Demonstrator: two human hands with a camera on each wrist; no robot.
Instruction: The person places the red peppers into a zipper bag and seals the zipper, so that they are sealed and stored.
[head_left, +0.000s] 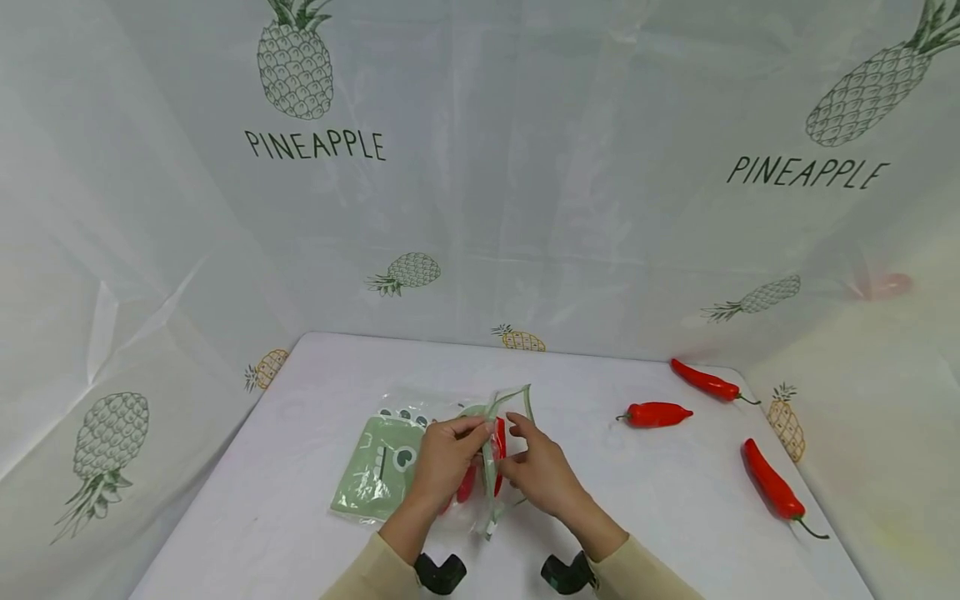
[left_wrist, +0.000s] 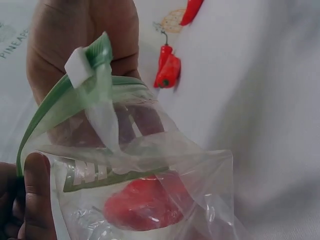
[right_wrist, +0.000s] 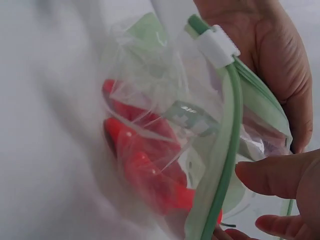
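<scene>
A clear zip bag (head_left: 375, 475) with a green cartoon-face print lies at mid-table, its green-edged mouth raised towards the right. My left hand (head_left: 444, 457) pinches the edge of that mouth between thumb and fingers. On the other side of the mouth is my right hand (head_left: 543, 471), thumb and forefinger spread apart and nearly straight, thumb tip close to the green zip edge. Several red chili peppers (right_wrist: 145, 165) show through the film. A green stem sticks out near fingers at the bottom of the right wrist view. The white slider (right_wrist: 219, 46) sits at one end of the zip.
Three red chili peppers lie on the right of the white table (head_left: 585, 483): one in the middle (head_left: 656, 414), one at the back corner (head_left: 705, 381), one near the right edge (head_left: 772, 482). A pineapple-print sheet (head_left: 525, 192) hangs around the table.
</scene>
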